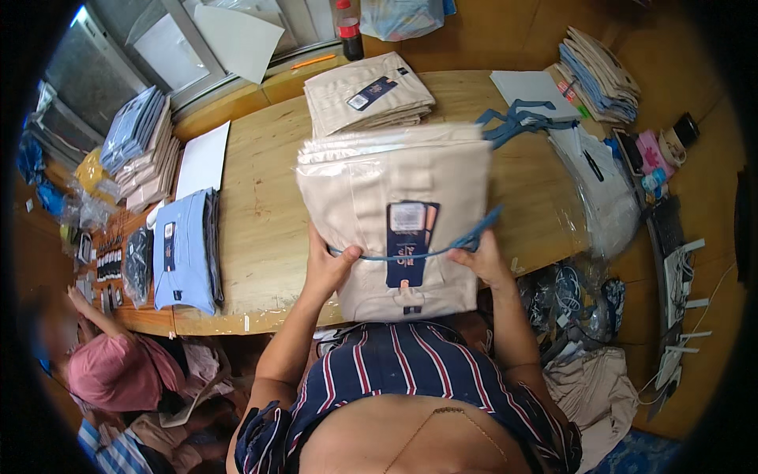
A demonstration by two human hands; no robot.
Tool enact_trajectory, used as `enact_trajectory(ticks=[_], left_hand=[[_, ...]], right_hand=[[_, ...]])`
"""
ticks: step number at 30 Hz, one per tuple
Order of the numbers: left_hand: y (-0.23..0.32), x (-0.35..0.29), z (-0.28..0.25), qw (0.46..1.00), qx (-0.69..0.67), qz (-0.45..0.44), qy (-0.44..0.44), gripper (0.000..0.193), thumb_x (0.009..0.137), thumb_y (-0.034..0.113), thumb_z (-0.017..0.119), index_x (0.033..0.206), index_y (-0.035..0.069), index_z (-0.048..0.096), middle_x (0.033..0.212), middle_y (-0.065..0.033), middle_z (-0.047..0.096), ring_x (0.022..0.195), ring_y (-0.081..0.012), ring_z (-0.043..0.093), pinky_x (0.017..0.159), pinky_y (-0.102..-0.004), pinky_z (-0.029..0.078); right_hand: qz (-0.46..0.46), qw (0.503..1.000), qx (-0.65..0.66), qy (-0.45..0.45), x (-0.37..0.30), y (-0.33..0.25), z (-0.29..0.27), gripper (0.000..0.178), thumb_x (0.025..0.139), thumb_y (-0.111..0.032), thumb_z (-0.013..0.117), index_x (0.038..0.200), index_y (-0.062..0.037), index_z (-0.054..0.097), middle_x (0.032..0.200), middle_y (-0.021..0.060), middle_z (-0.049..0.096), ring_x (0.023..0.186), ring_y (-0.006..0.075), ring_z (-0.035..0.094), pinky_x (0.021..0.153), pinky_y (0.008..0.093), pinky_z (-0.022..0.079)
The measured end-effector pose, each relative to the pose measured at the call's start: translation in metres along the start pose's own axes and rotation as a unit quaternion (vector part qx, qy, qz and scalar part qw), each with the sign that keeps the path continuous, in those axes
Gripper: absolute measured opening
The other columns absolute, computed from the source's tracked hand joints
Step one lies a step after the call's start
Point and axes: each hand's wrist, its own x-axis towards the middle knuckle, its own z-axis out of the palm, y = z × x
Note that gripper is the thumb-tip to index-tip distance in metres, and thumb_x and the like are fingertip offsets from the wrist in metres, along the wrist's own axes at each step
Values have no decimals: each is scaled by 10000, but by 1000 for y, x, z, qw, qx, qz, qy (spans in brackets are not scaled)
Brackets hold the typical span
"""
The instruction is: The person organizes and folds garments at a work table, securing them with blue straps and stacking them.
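A thick stack of folded beige trousers (363,205), in clear wrapping, is held tilted up in front of me at the table's near edge. A dark blue hang tag (404,272) lies on its front face. Across the stack runs a blue cloth strip (418,256). My left hand (325,265) grips the left side, its thumb on the strip. On the other side my right hand (485,261) is closed round the edge, with its thumb at the strip. A loose end of the strip sticks up beside the right hand. The fingers behind the stack are hidden.
Another beige stack (347,87) lies behind on the wooden table (253,229). Blue folded garments (183,253) and white sheets (204,162) are at left. Loose blue strips (525,118) lie back right. A cola bottle (348,31) stands at the back. A person in pink (126,371) sits at left.
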Motion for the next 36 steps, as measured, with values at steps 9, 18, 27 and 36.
enact_trajectory(ticks=[9, 18, 27, 36], left_hand=[[21, -5, -18, 996, -7, 52, -76, 1177, 427, 557, 708, 1268, 17, 87, 1252, -109, 278, 1136, -229, 312, 930, -343, 259], [57, 0, -5, 976, 53, 208, -31, 1131, 471, 675, 587, 1293, 69, 103, 1261, -185, 247, 1179, -264, 254, 956, -380, 220], [81, -1, 3, 928, 143, 294, 181, 977, 622, 668, 475, 1304, 117, 44, 1286, -238, 204, 1173, -350, 255, 938, -434, 224], [237, -28, 76, 852, 254, 250, -384, 787, 663, 515, 415, 1244, 55, 147, 1268, -215, 234, 1004, -319, 250, 808, -394, 236]], right_hand=[[21, 999, 31, -13, -24, -2, -30, 948, 449, -255, 804, 1189, -14, 264, 1092, 98, 435, 979, 191, 445, 845, 312, 360], [-395, 862, -315, 35, 8, -97, -22, 958, 490, -600, 599, 1236, -90, 280, 1222, 163, 344, 1110, 313, 348, 903, 393, 288], [-355, 808, -469, 46, 59, -98, -26, 523, 586, -416, 656, 995, -100, 572, 1020, 120, 520, 936, 282, 481, 781, 360, 391], [148, 891, -422, 76, 102, -12, -85, 334, 747, -297, 563, 893, 3, 575, 836, 185, 575, 751, 325, 543, 706, 364, 411]])
